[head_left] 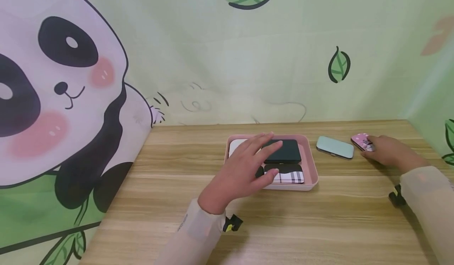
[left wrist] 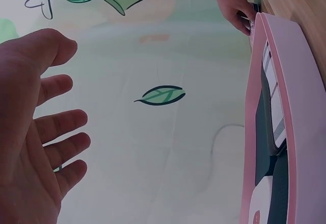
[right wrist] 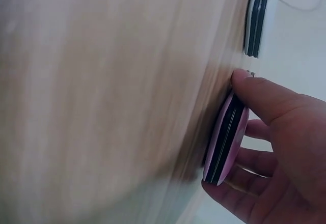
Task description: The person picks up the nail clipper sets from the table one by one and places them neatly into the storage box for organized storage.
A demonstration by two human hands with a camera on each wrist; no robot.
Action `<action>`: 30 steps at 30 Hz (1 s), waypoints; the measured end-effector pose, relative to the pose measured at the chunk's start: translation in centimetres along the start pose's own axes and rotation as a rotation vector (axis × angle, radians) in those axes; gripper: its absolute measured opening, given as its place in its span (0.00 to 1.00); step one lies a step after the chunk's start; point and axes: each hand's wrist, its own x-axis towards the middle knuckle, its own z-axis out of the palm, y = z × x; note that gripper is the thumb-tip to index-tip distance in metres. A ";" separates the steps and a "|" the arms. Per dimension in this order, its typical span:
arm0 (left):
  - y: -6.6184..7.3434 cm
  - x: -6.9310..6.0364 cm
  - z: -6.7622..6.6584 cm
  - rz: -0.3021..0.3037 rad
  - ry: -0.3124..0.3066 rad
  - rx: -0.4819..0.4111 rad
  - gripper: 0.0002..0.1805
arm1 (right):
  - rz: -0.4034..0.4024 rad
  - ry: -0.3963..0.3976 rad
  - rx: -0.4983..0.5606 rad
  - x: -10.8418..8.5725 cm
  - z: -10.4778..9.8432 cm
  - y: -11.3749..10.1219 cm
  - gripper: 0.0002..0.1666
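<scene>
In the head view my right hand [head_left: 390,152] grips a small pink patterned case [head_left: 361,140] at the back right of the table. The right wrist view shows the thumb at one end of this slim case [right wrist: 224,140], fingertips at the other, and a dark seam along its edge. A pale blue case [head_left: 335,146] lies just left of it. Above the pink tray [head_left: 313,170] my left hand [head_left: 239,170] hovers with fingers spread, holding nothing. The tray holds a black case [head_left: 291,152], a plaid case [head_left: 292,177] and a white case [head_left: 235,145], partly hidden by that hand.
The wooden table [head_left: 149,202] meets a green cloth backdrop [head_left: 269,68] along its back edge. A printed panda [head_left: 81,83] fills the backdrop on the left. More cloth [head_left: 436,99] hangs along the table's right side.
</scene>
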 end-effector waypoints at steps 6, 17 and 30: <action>-0.1 0.0 0.0 -0.003 -0.005 -0.006 0.32 | 0.003 0.020 0.032 -0.2 0.1 0.7 0.47; -0.2 0.0 0.1 -0.030 -0.041 -0.037 0.33 | 0.026 0.053 0.059 -0.8 -0.5 1.5 0.49; -0.2 -0.2 -0.3 -0.062 0.050 0.029 0.32 | 0.053 0.146 0.089 -0.6 -2.5 -0.8 0.48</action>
